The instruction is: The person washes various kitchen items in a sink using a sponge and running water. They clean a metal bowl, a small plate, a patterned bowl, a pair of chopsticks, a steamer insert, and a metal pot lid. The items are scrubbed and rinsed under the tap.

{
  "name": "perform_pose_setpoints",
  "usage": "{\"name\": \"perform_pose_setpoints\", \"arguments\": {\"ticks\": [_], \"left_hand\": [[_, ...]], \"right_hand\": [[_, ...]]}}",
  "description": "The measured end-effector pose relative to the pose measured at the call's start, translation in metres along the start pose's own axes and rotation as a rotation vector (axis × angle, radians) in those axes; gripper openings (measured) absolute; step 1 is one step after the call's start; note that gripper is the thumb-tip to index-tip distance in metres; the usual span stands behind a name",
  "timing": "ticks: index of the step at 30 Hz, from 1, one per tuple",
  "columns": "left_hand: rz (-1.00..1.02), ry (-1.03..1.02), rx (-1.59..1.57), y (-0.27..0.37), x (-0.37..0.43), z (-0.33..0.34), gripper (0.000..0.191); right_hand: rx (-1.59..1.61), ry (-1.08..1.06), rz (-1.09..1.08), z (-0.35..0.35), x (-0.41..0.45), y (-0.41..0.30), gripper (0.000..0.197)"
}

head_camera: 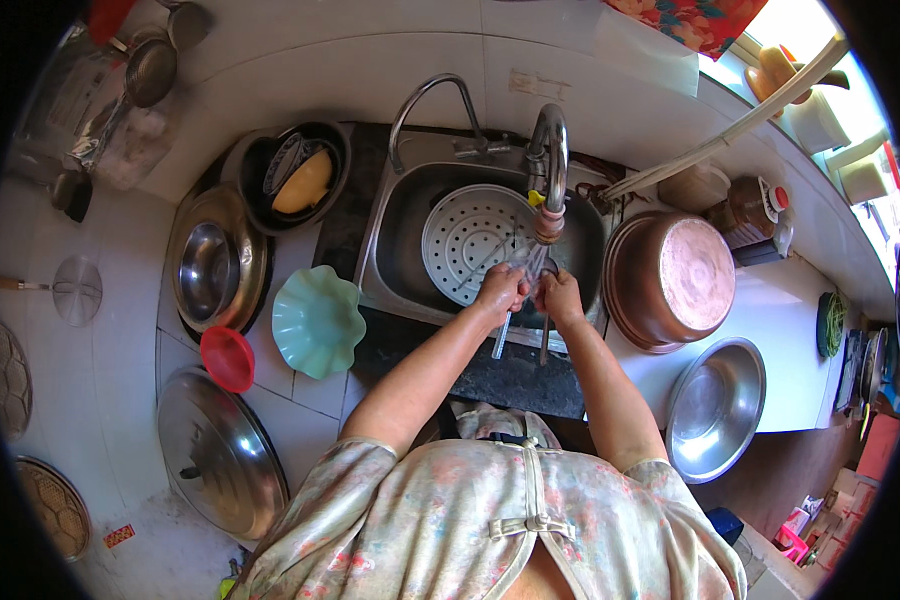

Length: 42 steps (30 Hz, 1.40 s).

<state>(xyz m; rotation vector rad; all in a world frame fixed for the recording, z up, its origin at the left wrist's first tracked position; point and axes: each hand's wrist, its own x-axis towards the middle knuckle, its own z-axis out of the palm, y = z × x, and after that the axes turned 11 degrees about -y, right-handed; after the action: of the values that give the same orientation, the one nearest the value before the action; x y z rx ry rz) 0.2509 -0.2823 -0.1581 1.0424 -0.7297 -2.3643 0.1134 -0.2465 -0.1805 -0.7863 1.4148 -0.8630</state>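
Water runs from the chrome faucet over both of my hands above the sink. My left hand is closed around a slim utensil with a pale handle; its other end is lost in the splash. In my right hand is what looks like a spoon, its dark handle pointing down towards me. Part of its rounded head shows above the fingers. Beneath and to the left of my hands, a perforated metal steamer tray rests in the basin.
Left of the sink are a green scalloped bowl, a red bowl, dark basins holding a yellow piece, and a large metal lid. On the right stand an upturned copper-coloured pot and a steel basin. A second curved spout rises behind.
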Motion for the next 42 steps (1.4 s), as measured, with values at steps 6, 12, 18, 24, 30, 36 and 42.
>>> {"name": "perform_pose_setpoints", "arguments": {"ticks": [6,12,18,24,30,36,42], "left_hand": [[-0.003,0.134,0.086,0.000,-0.003,-0.001,0.010],[0.039,0.152,0.298,-0.001,-0.007,0.004,0.017],[0.012,0.245,0.548,-0.003,0.002,0.000,0.015],[0.057,0.428,0.652,-0.045,0.048,-0.047,0.024],[-0.140,0.435,0.752,-0.012,0.029,-0.019,0.037],[-0.112,0.375,0.652,-0.039,0.046,-0.035,0.029],[-0.044,0.218,0.370,-0.050,0.042,-0.045,0.023]], "right_hand": [[0.328,0.075,-0.063,0.011,0.002,0.008,0.023],[0.502,-0.139,0.035,0.015,0.000,-0.007,0.027],[0.567,-0.249,0.065,0.017,0.000,-0.010,0.015],[0.449,-0.078,0.187,0.047,-0.010,-0.041,0.011],[0.541,0.010,0.214,0.041,0.021,0.003,0.008],[0.398,0.194,0.177,0.045,0.030,0.015,0.018],[0.436,0.079,0.220,0.050,0.016,0.008,0.013]]}}
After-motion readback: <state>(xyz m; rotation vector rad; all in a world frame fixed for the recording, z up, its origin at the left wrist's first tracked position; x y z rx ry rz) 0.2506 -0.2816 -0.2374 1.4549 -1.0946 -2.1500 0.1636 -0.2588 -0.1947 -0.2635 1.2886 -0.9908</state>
